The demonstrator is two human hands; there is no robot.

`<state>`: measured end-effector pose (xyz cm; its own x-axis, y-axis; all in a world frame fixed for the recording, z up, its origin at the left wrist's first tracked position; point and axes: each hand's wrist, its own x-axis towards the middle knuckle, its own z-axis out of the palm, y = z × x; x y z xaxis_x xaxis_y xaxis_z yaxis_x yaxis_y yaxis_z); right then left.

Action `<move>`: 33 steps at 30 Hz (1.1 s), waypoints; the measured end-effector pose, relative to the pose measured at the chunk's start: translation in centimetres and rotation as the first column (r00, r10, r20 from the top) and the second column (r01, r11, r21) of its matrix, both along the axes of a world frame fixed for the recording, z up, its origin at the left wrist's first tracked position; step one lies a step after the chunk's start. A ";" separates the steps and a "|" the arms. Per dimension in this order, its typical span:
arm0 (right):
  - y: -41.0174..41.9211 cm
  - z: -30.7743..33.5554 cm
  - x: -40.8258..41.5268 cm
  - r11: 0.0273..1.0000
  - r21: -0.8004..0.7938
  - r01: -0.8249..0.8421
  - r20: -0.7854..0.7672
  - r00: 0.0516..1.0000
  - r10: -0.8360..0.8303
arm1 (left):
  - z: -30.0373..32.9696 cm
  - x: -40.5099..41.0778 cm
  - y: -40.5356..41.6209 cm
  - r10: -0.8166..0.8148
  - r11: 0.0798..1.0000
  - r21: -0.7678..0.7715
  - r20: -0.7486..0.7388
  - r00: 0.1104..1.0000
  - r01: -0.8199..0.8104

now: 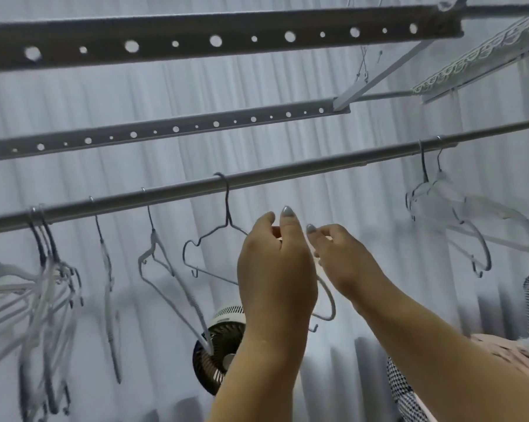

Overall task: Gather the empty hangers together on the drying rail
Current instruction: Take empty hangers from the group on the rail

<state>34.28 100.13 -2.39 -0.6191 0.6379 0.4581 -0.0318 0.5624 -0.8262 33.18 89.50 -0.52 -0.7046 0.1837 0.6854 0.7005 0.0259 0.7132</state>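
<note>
Empty hangers hang along a round grey metal drying rail (pixel 287 172) that slants from the lower left of the frame up to the right edge. At the far left a tight bunch of hangers (pixel 44 287), white plastic and dark wire, crowds together. Right of it hang a thin hanger seen edge-on (pixel 109 287), a white wire hanger (pixel 168 284) turned at an angle, and a dark wire hanger (pixel 214 239) with notched shoulders and small hooks. Toward the upper right, well apart from these, two pale broad-shouldered hangers (pixel 470 220) hang side by side.

In the centre, below the rail, both hands are raised. The left hand (pixel 275 269) has its fingers curled with the thumb up, and the right hand (pixel 345 257) pinches its fingertips together; a pale hanger (pixel 328 303) curves down between them, though what exactly each grips cannot be told.

Above run two flat grey perforated bars (pixel 196 41) with round holes. Behind hangs a pleated white curtain (pixel 287 86), and a round slatted fan (pixel 217 351) sits at lower centre.
</note>
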 end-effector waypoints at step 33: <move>-6.4 -2.8 -2.1 0.998 -0.057 0.041 -0.222 0.974 -0.053 | -3.0 -6.8 -7.4 0.067 0.988 -0.152 0.216 0.974 -0.034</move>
